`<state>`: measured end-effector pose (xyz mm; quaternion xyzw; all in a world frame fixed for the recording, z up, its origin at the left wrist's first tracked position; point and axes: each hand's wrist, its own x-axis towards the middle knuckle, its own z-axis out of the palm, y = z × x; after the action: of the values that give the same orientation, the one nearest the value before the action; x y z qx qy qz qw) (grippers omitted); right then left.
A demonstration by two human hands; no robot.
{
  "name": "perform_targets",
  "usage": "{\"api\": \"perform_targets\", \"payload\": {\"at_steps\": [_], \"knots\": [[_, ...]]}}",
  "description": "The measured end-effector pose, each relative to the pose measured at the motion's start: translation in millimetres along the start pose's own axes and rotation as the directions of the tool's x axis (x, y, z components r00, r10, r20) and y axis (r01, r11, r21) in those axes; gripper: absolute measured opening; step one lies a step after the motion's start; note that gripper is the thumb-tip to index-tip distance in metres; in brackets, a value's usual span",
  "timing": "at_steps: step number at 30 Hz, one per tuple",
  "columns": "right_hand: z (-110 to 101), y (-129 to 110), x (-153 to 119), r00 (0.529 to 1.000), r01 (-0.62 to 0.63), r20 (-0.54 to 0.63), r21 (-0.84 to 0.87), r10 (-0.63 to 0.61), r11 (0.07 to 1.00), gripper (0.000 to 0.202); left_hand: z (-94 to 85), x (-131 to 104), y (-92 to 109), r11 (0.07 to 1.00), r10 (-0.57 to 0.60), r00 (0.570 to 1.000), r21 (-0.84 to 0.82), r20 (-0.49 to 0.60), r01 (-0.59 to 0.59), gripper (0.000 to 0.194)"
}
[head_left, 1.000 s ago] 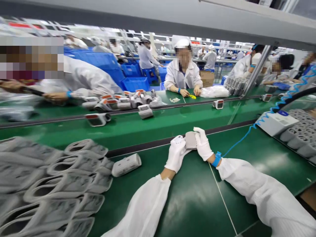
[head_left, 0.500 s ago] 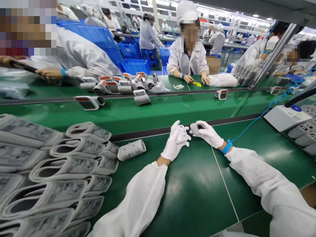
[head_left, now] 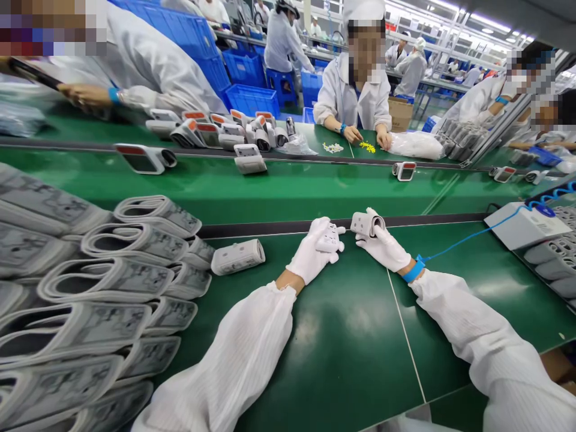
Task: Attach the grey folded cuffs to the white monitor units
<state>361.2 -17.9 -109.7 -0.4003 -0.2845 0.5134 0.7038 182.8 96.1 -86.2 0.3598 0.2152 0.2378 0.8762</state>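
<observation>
My left hand, in a white glove, grips a small white plastic monitor unit with its slotted back facing up. Opposite it, a little to the right, my gloved right hand is closed on a rolled grey cuff, its open end towards me. A small gap separates the unit from the cuff. Left of my left hand, a single rolled cuff lies on the green bench. Several more folded grey cuffs are stacked along the left side.
Past a black rail, a green conveyor carries finished-looking wrist monitors. Across it, a co-worker handles small yellow pieces. A white box stands at right. A blue cord runs from my right wrist strap.
My right hand has turned the cuff and raised it slightly, moving it a little away from the unit. My left hand keeps hold of the unit. The view has tilted down somewhat.
</observation>
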Motion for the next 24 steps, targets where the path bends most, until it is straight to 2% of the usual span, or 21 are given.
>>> {"api": "perform_targets", "payload": {"at_steps": [4,7,11,13,18,24], "knots": [[10,7,-2,0.992,0.085,-0.077,-0.139,-0.096,0.987,0.08,3.0,0,-7,0.99,0.137,0.988,-0.005,-0.078,-0.138,0.056],[22,18,-4,0.963,0.187,-0.137,-0.281,-0.232,0.941,0.088,8.3,0,-19,0.957,0.287,0.95,-0.011,-0.122,-0.29,0.055],[35,27,-10,0.94,0.274,-0.065,-0.442,-0.335,0.854,0.094,13.7,-2,-38,0.855,0.519,0.847,0.048,-0.114,-0.517,0.041],[39,28,-15,0.935,0.298,-0.027,-0.48,-0.353,0.825,0.092,14.7,-4,-45,0.8,0.6,0.795,0.106,-0.087,-0.591,0.04],[41,28,-27,0.944,0.276,0.012,-0.581,-0.331,0.766,0.094,13.5,-11,-50,0.699,0.702,0.712,0.219,-0.027,-0.681,0.038],[42,31,-32,0.935,0.264,-0.011,-0.649,-0.355,0.714,0.097,8.1,-11,-53,0.599,0.761,0.647,0.329,0.048,-0.73,0.041]]}}
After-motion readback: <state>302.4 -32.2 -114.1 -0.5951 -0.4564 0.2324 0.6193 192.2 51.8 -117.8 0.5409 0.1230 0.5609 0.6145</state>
